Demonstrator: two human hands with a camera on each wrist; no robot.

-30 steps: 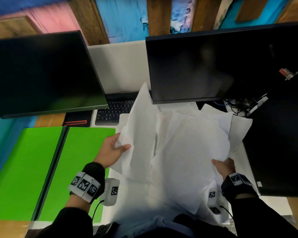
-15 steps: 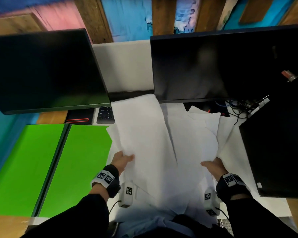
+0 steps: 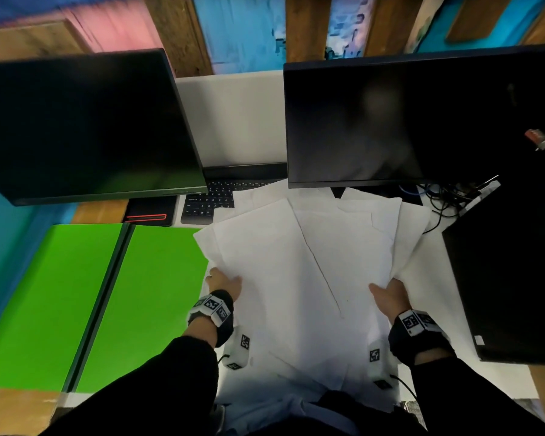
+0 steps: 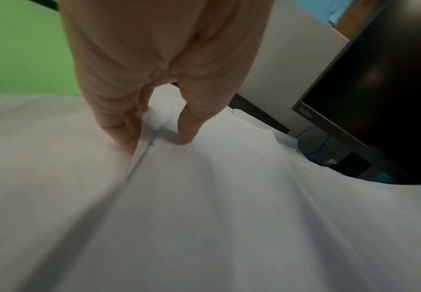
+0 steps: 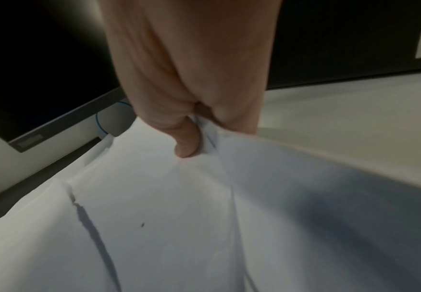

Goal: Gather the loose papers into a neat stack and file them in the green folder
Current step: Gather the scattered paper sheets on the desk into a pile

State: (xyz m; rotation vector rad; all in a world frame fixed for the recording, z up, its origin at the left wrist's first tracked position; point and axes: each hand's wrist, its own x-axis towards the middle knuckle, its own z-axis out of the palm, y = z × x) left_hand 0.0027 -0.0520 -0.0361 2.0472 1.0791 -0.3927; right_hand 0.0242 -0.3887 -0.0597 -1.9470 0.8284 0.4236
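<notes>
Several white papers (image 3: pixel 306 269) lie fanned and overlapping on the desk in front of me. My left hand (image 3: pixel 222 280) pinches the left edge of the bundle (image 4: pixel 204 197), thumb on top and fingers underneath. My right hand (image 3: pixel 387 294) pinches the right edge (image 5: pixel 179 207) in the same way. The green folder (image 3: pixel 101 297) lies open flat to the left, its two green leaves parted by a dark spine. The papers' left corner overlaps the folder's right leaf.
Two dark monitors (image 3: pixel 82 127) (image 3: pixel 390 121) hang over the back of the desk. A black keyboard (image 3: pixel 211 199) shows between them, partly under the papers. A black case (image 3: pixel 510 278) stands at the right, with cables (image 3: pixel 444 196) behind it.
Both hands have drawn the papers toward me and squeezed them closer together. The sheet my left hand held raised now lies flatter in the bundle, and the left hand has shifted rightward.
</notes>
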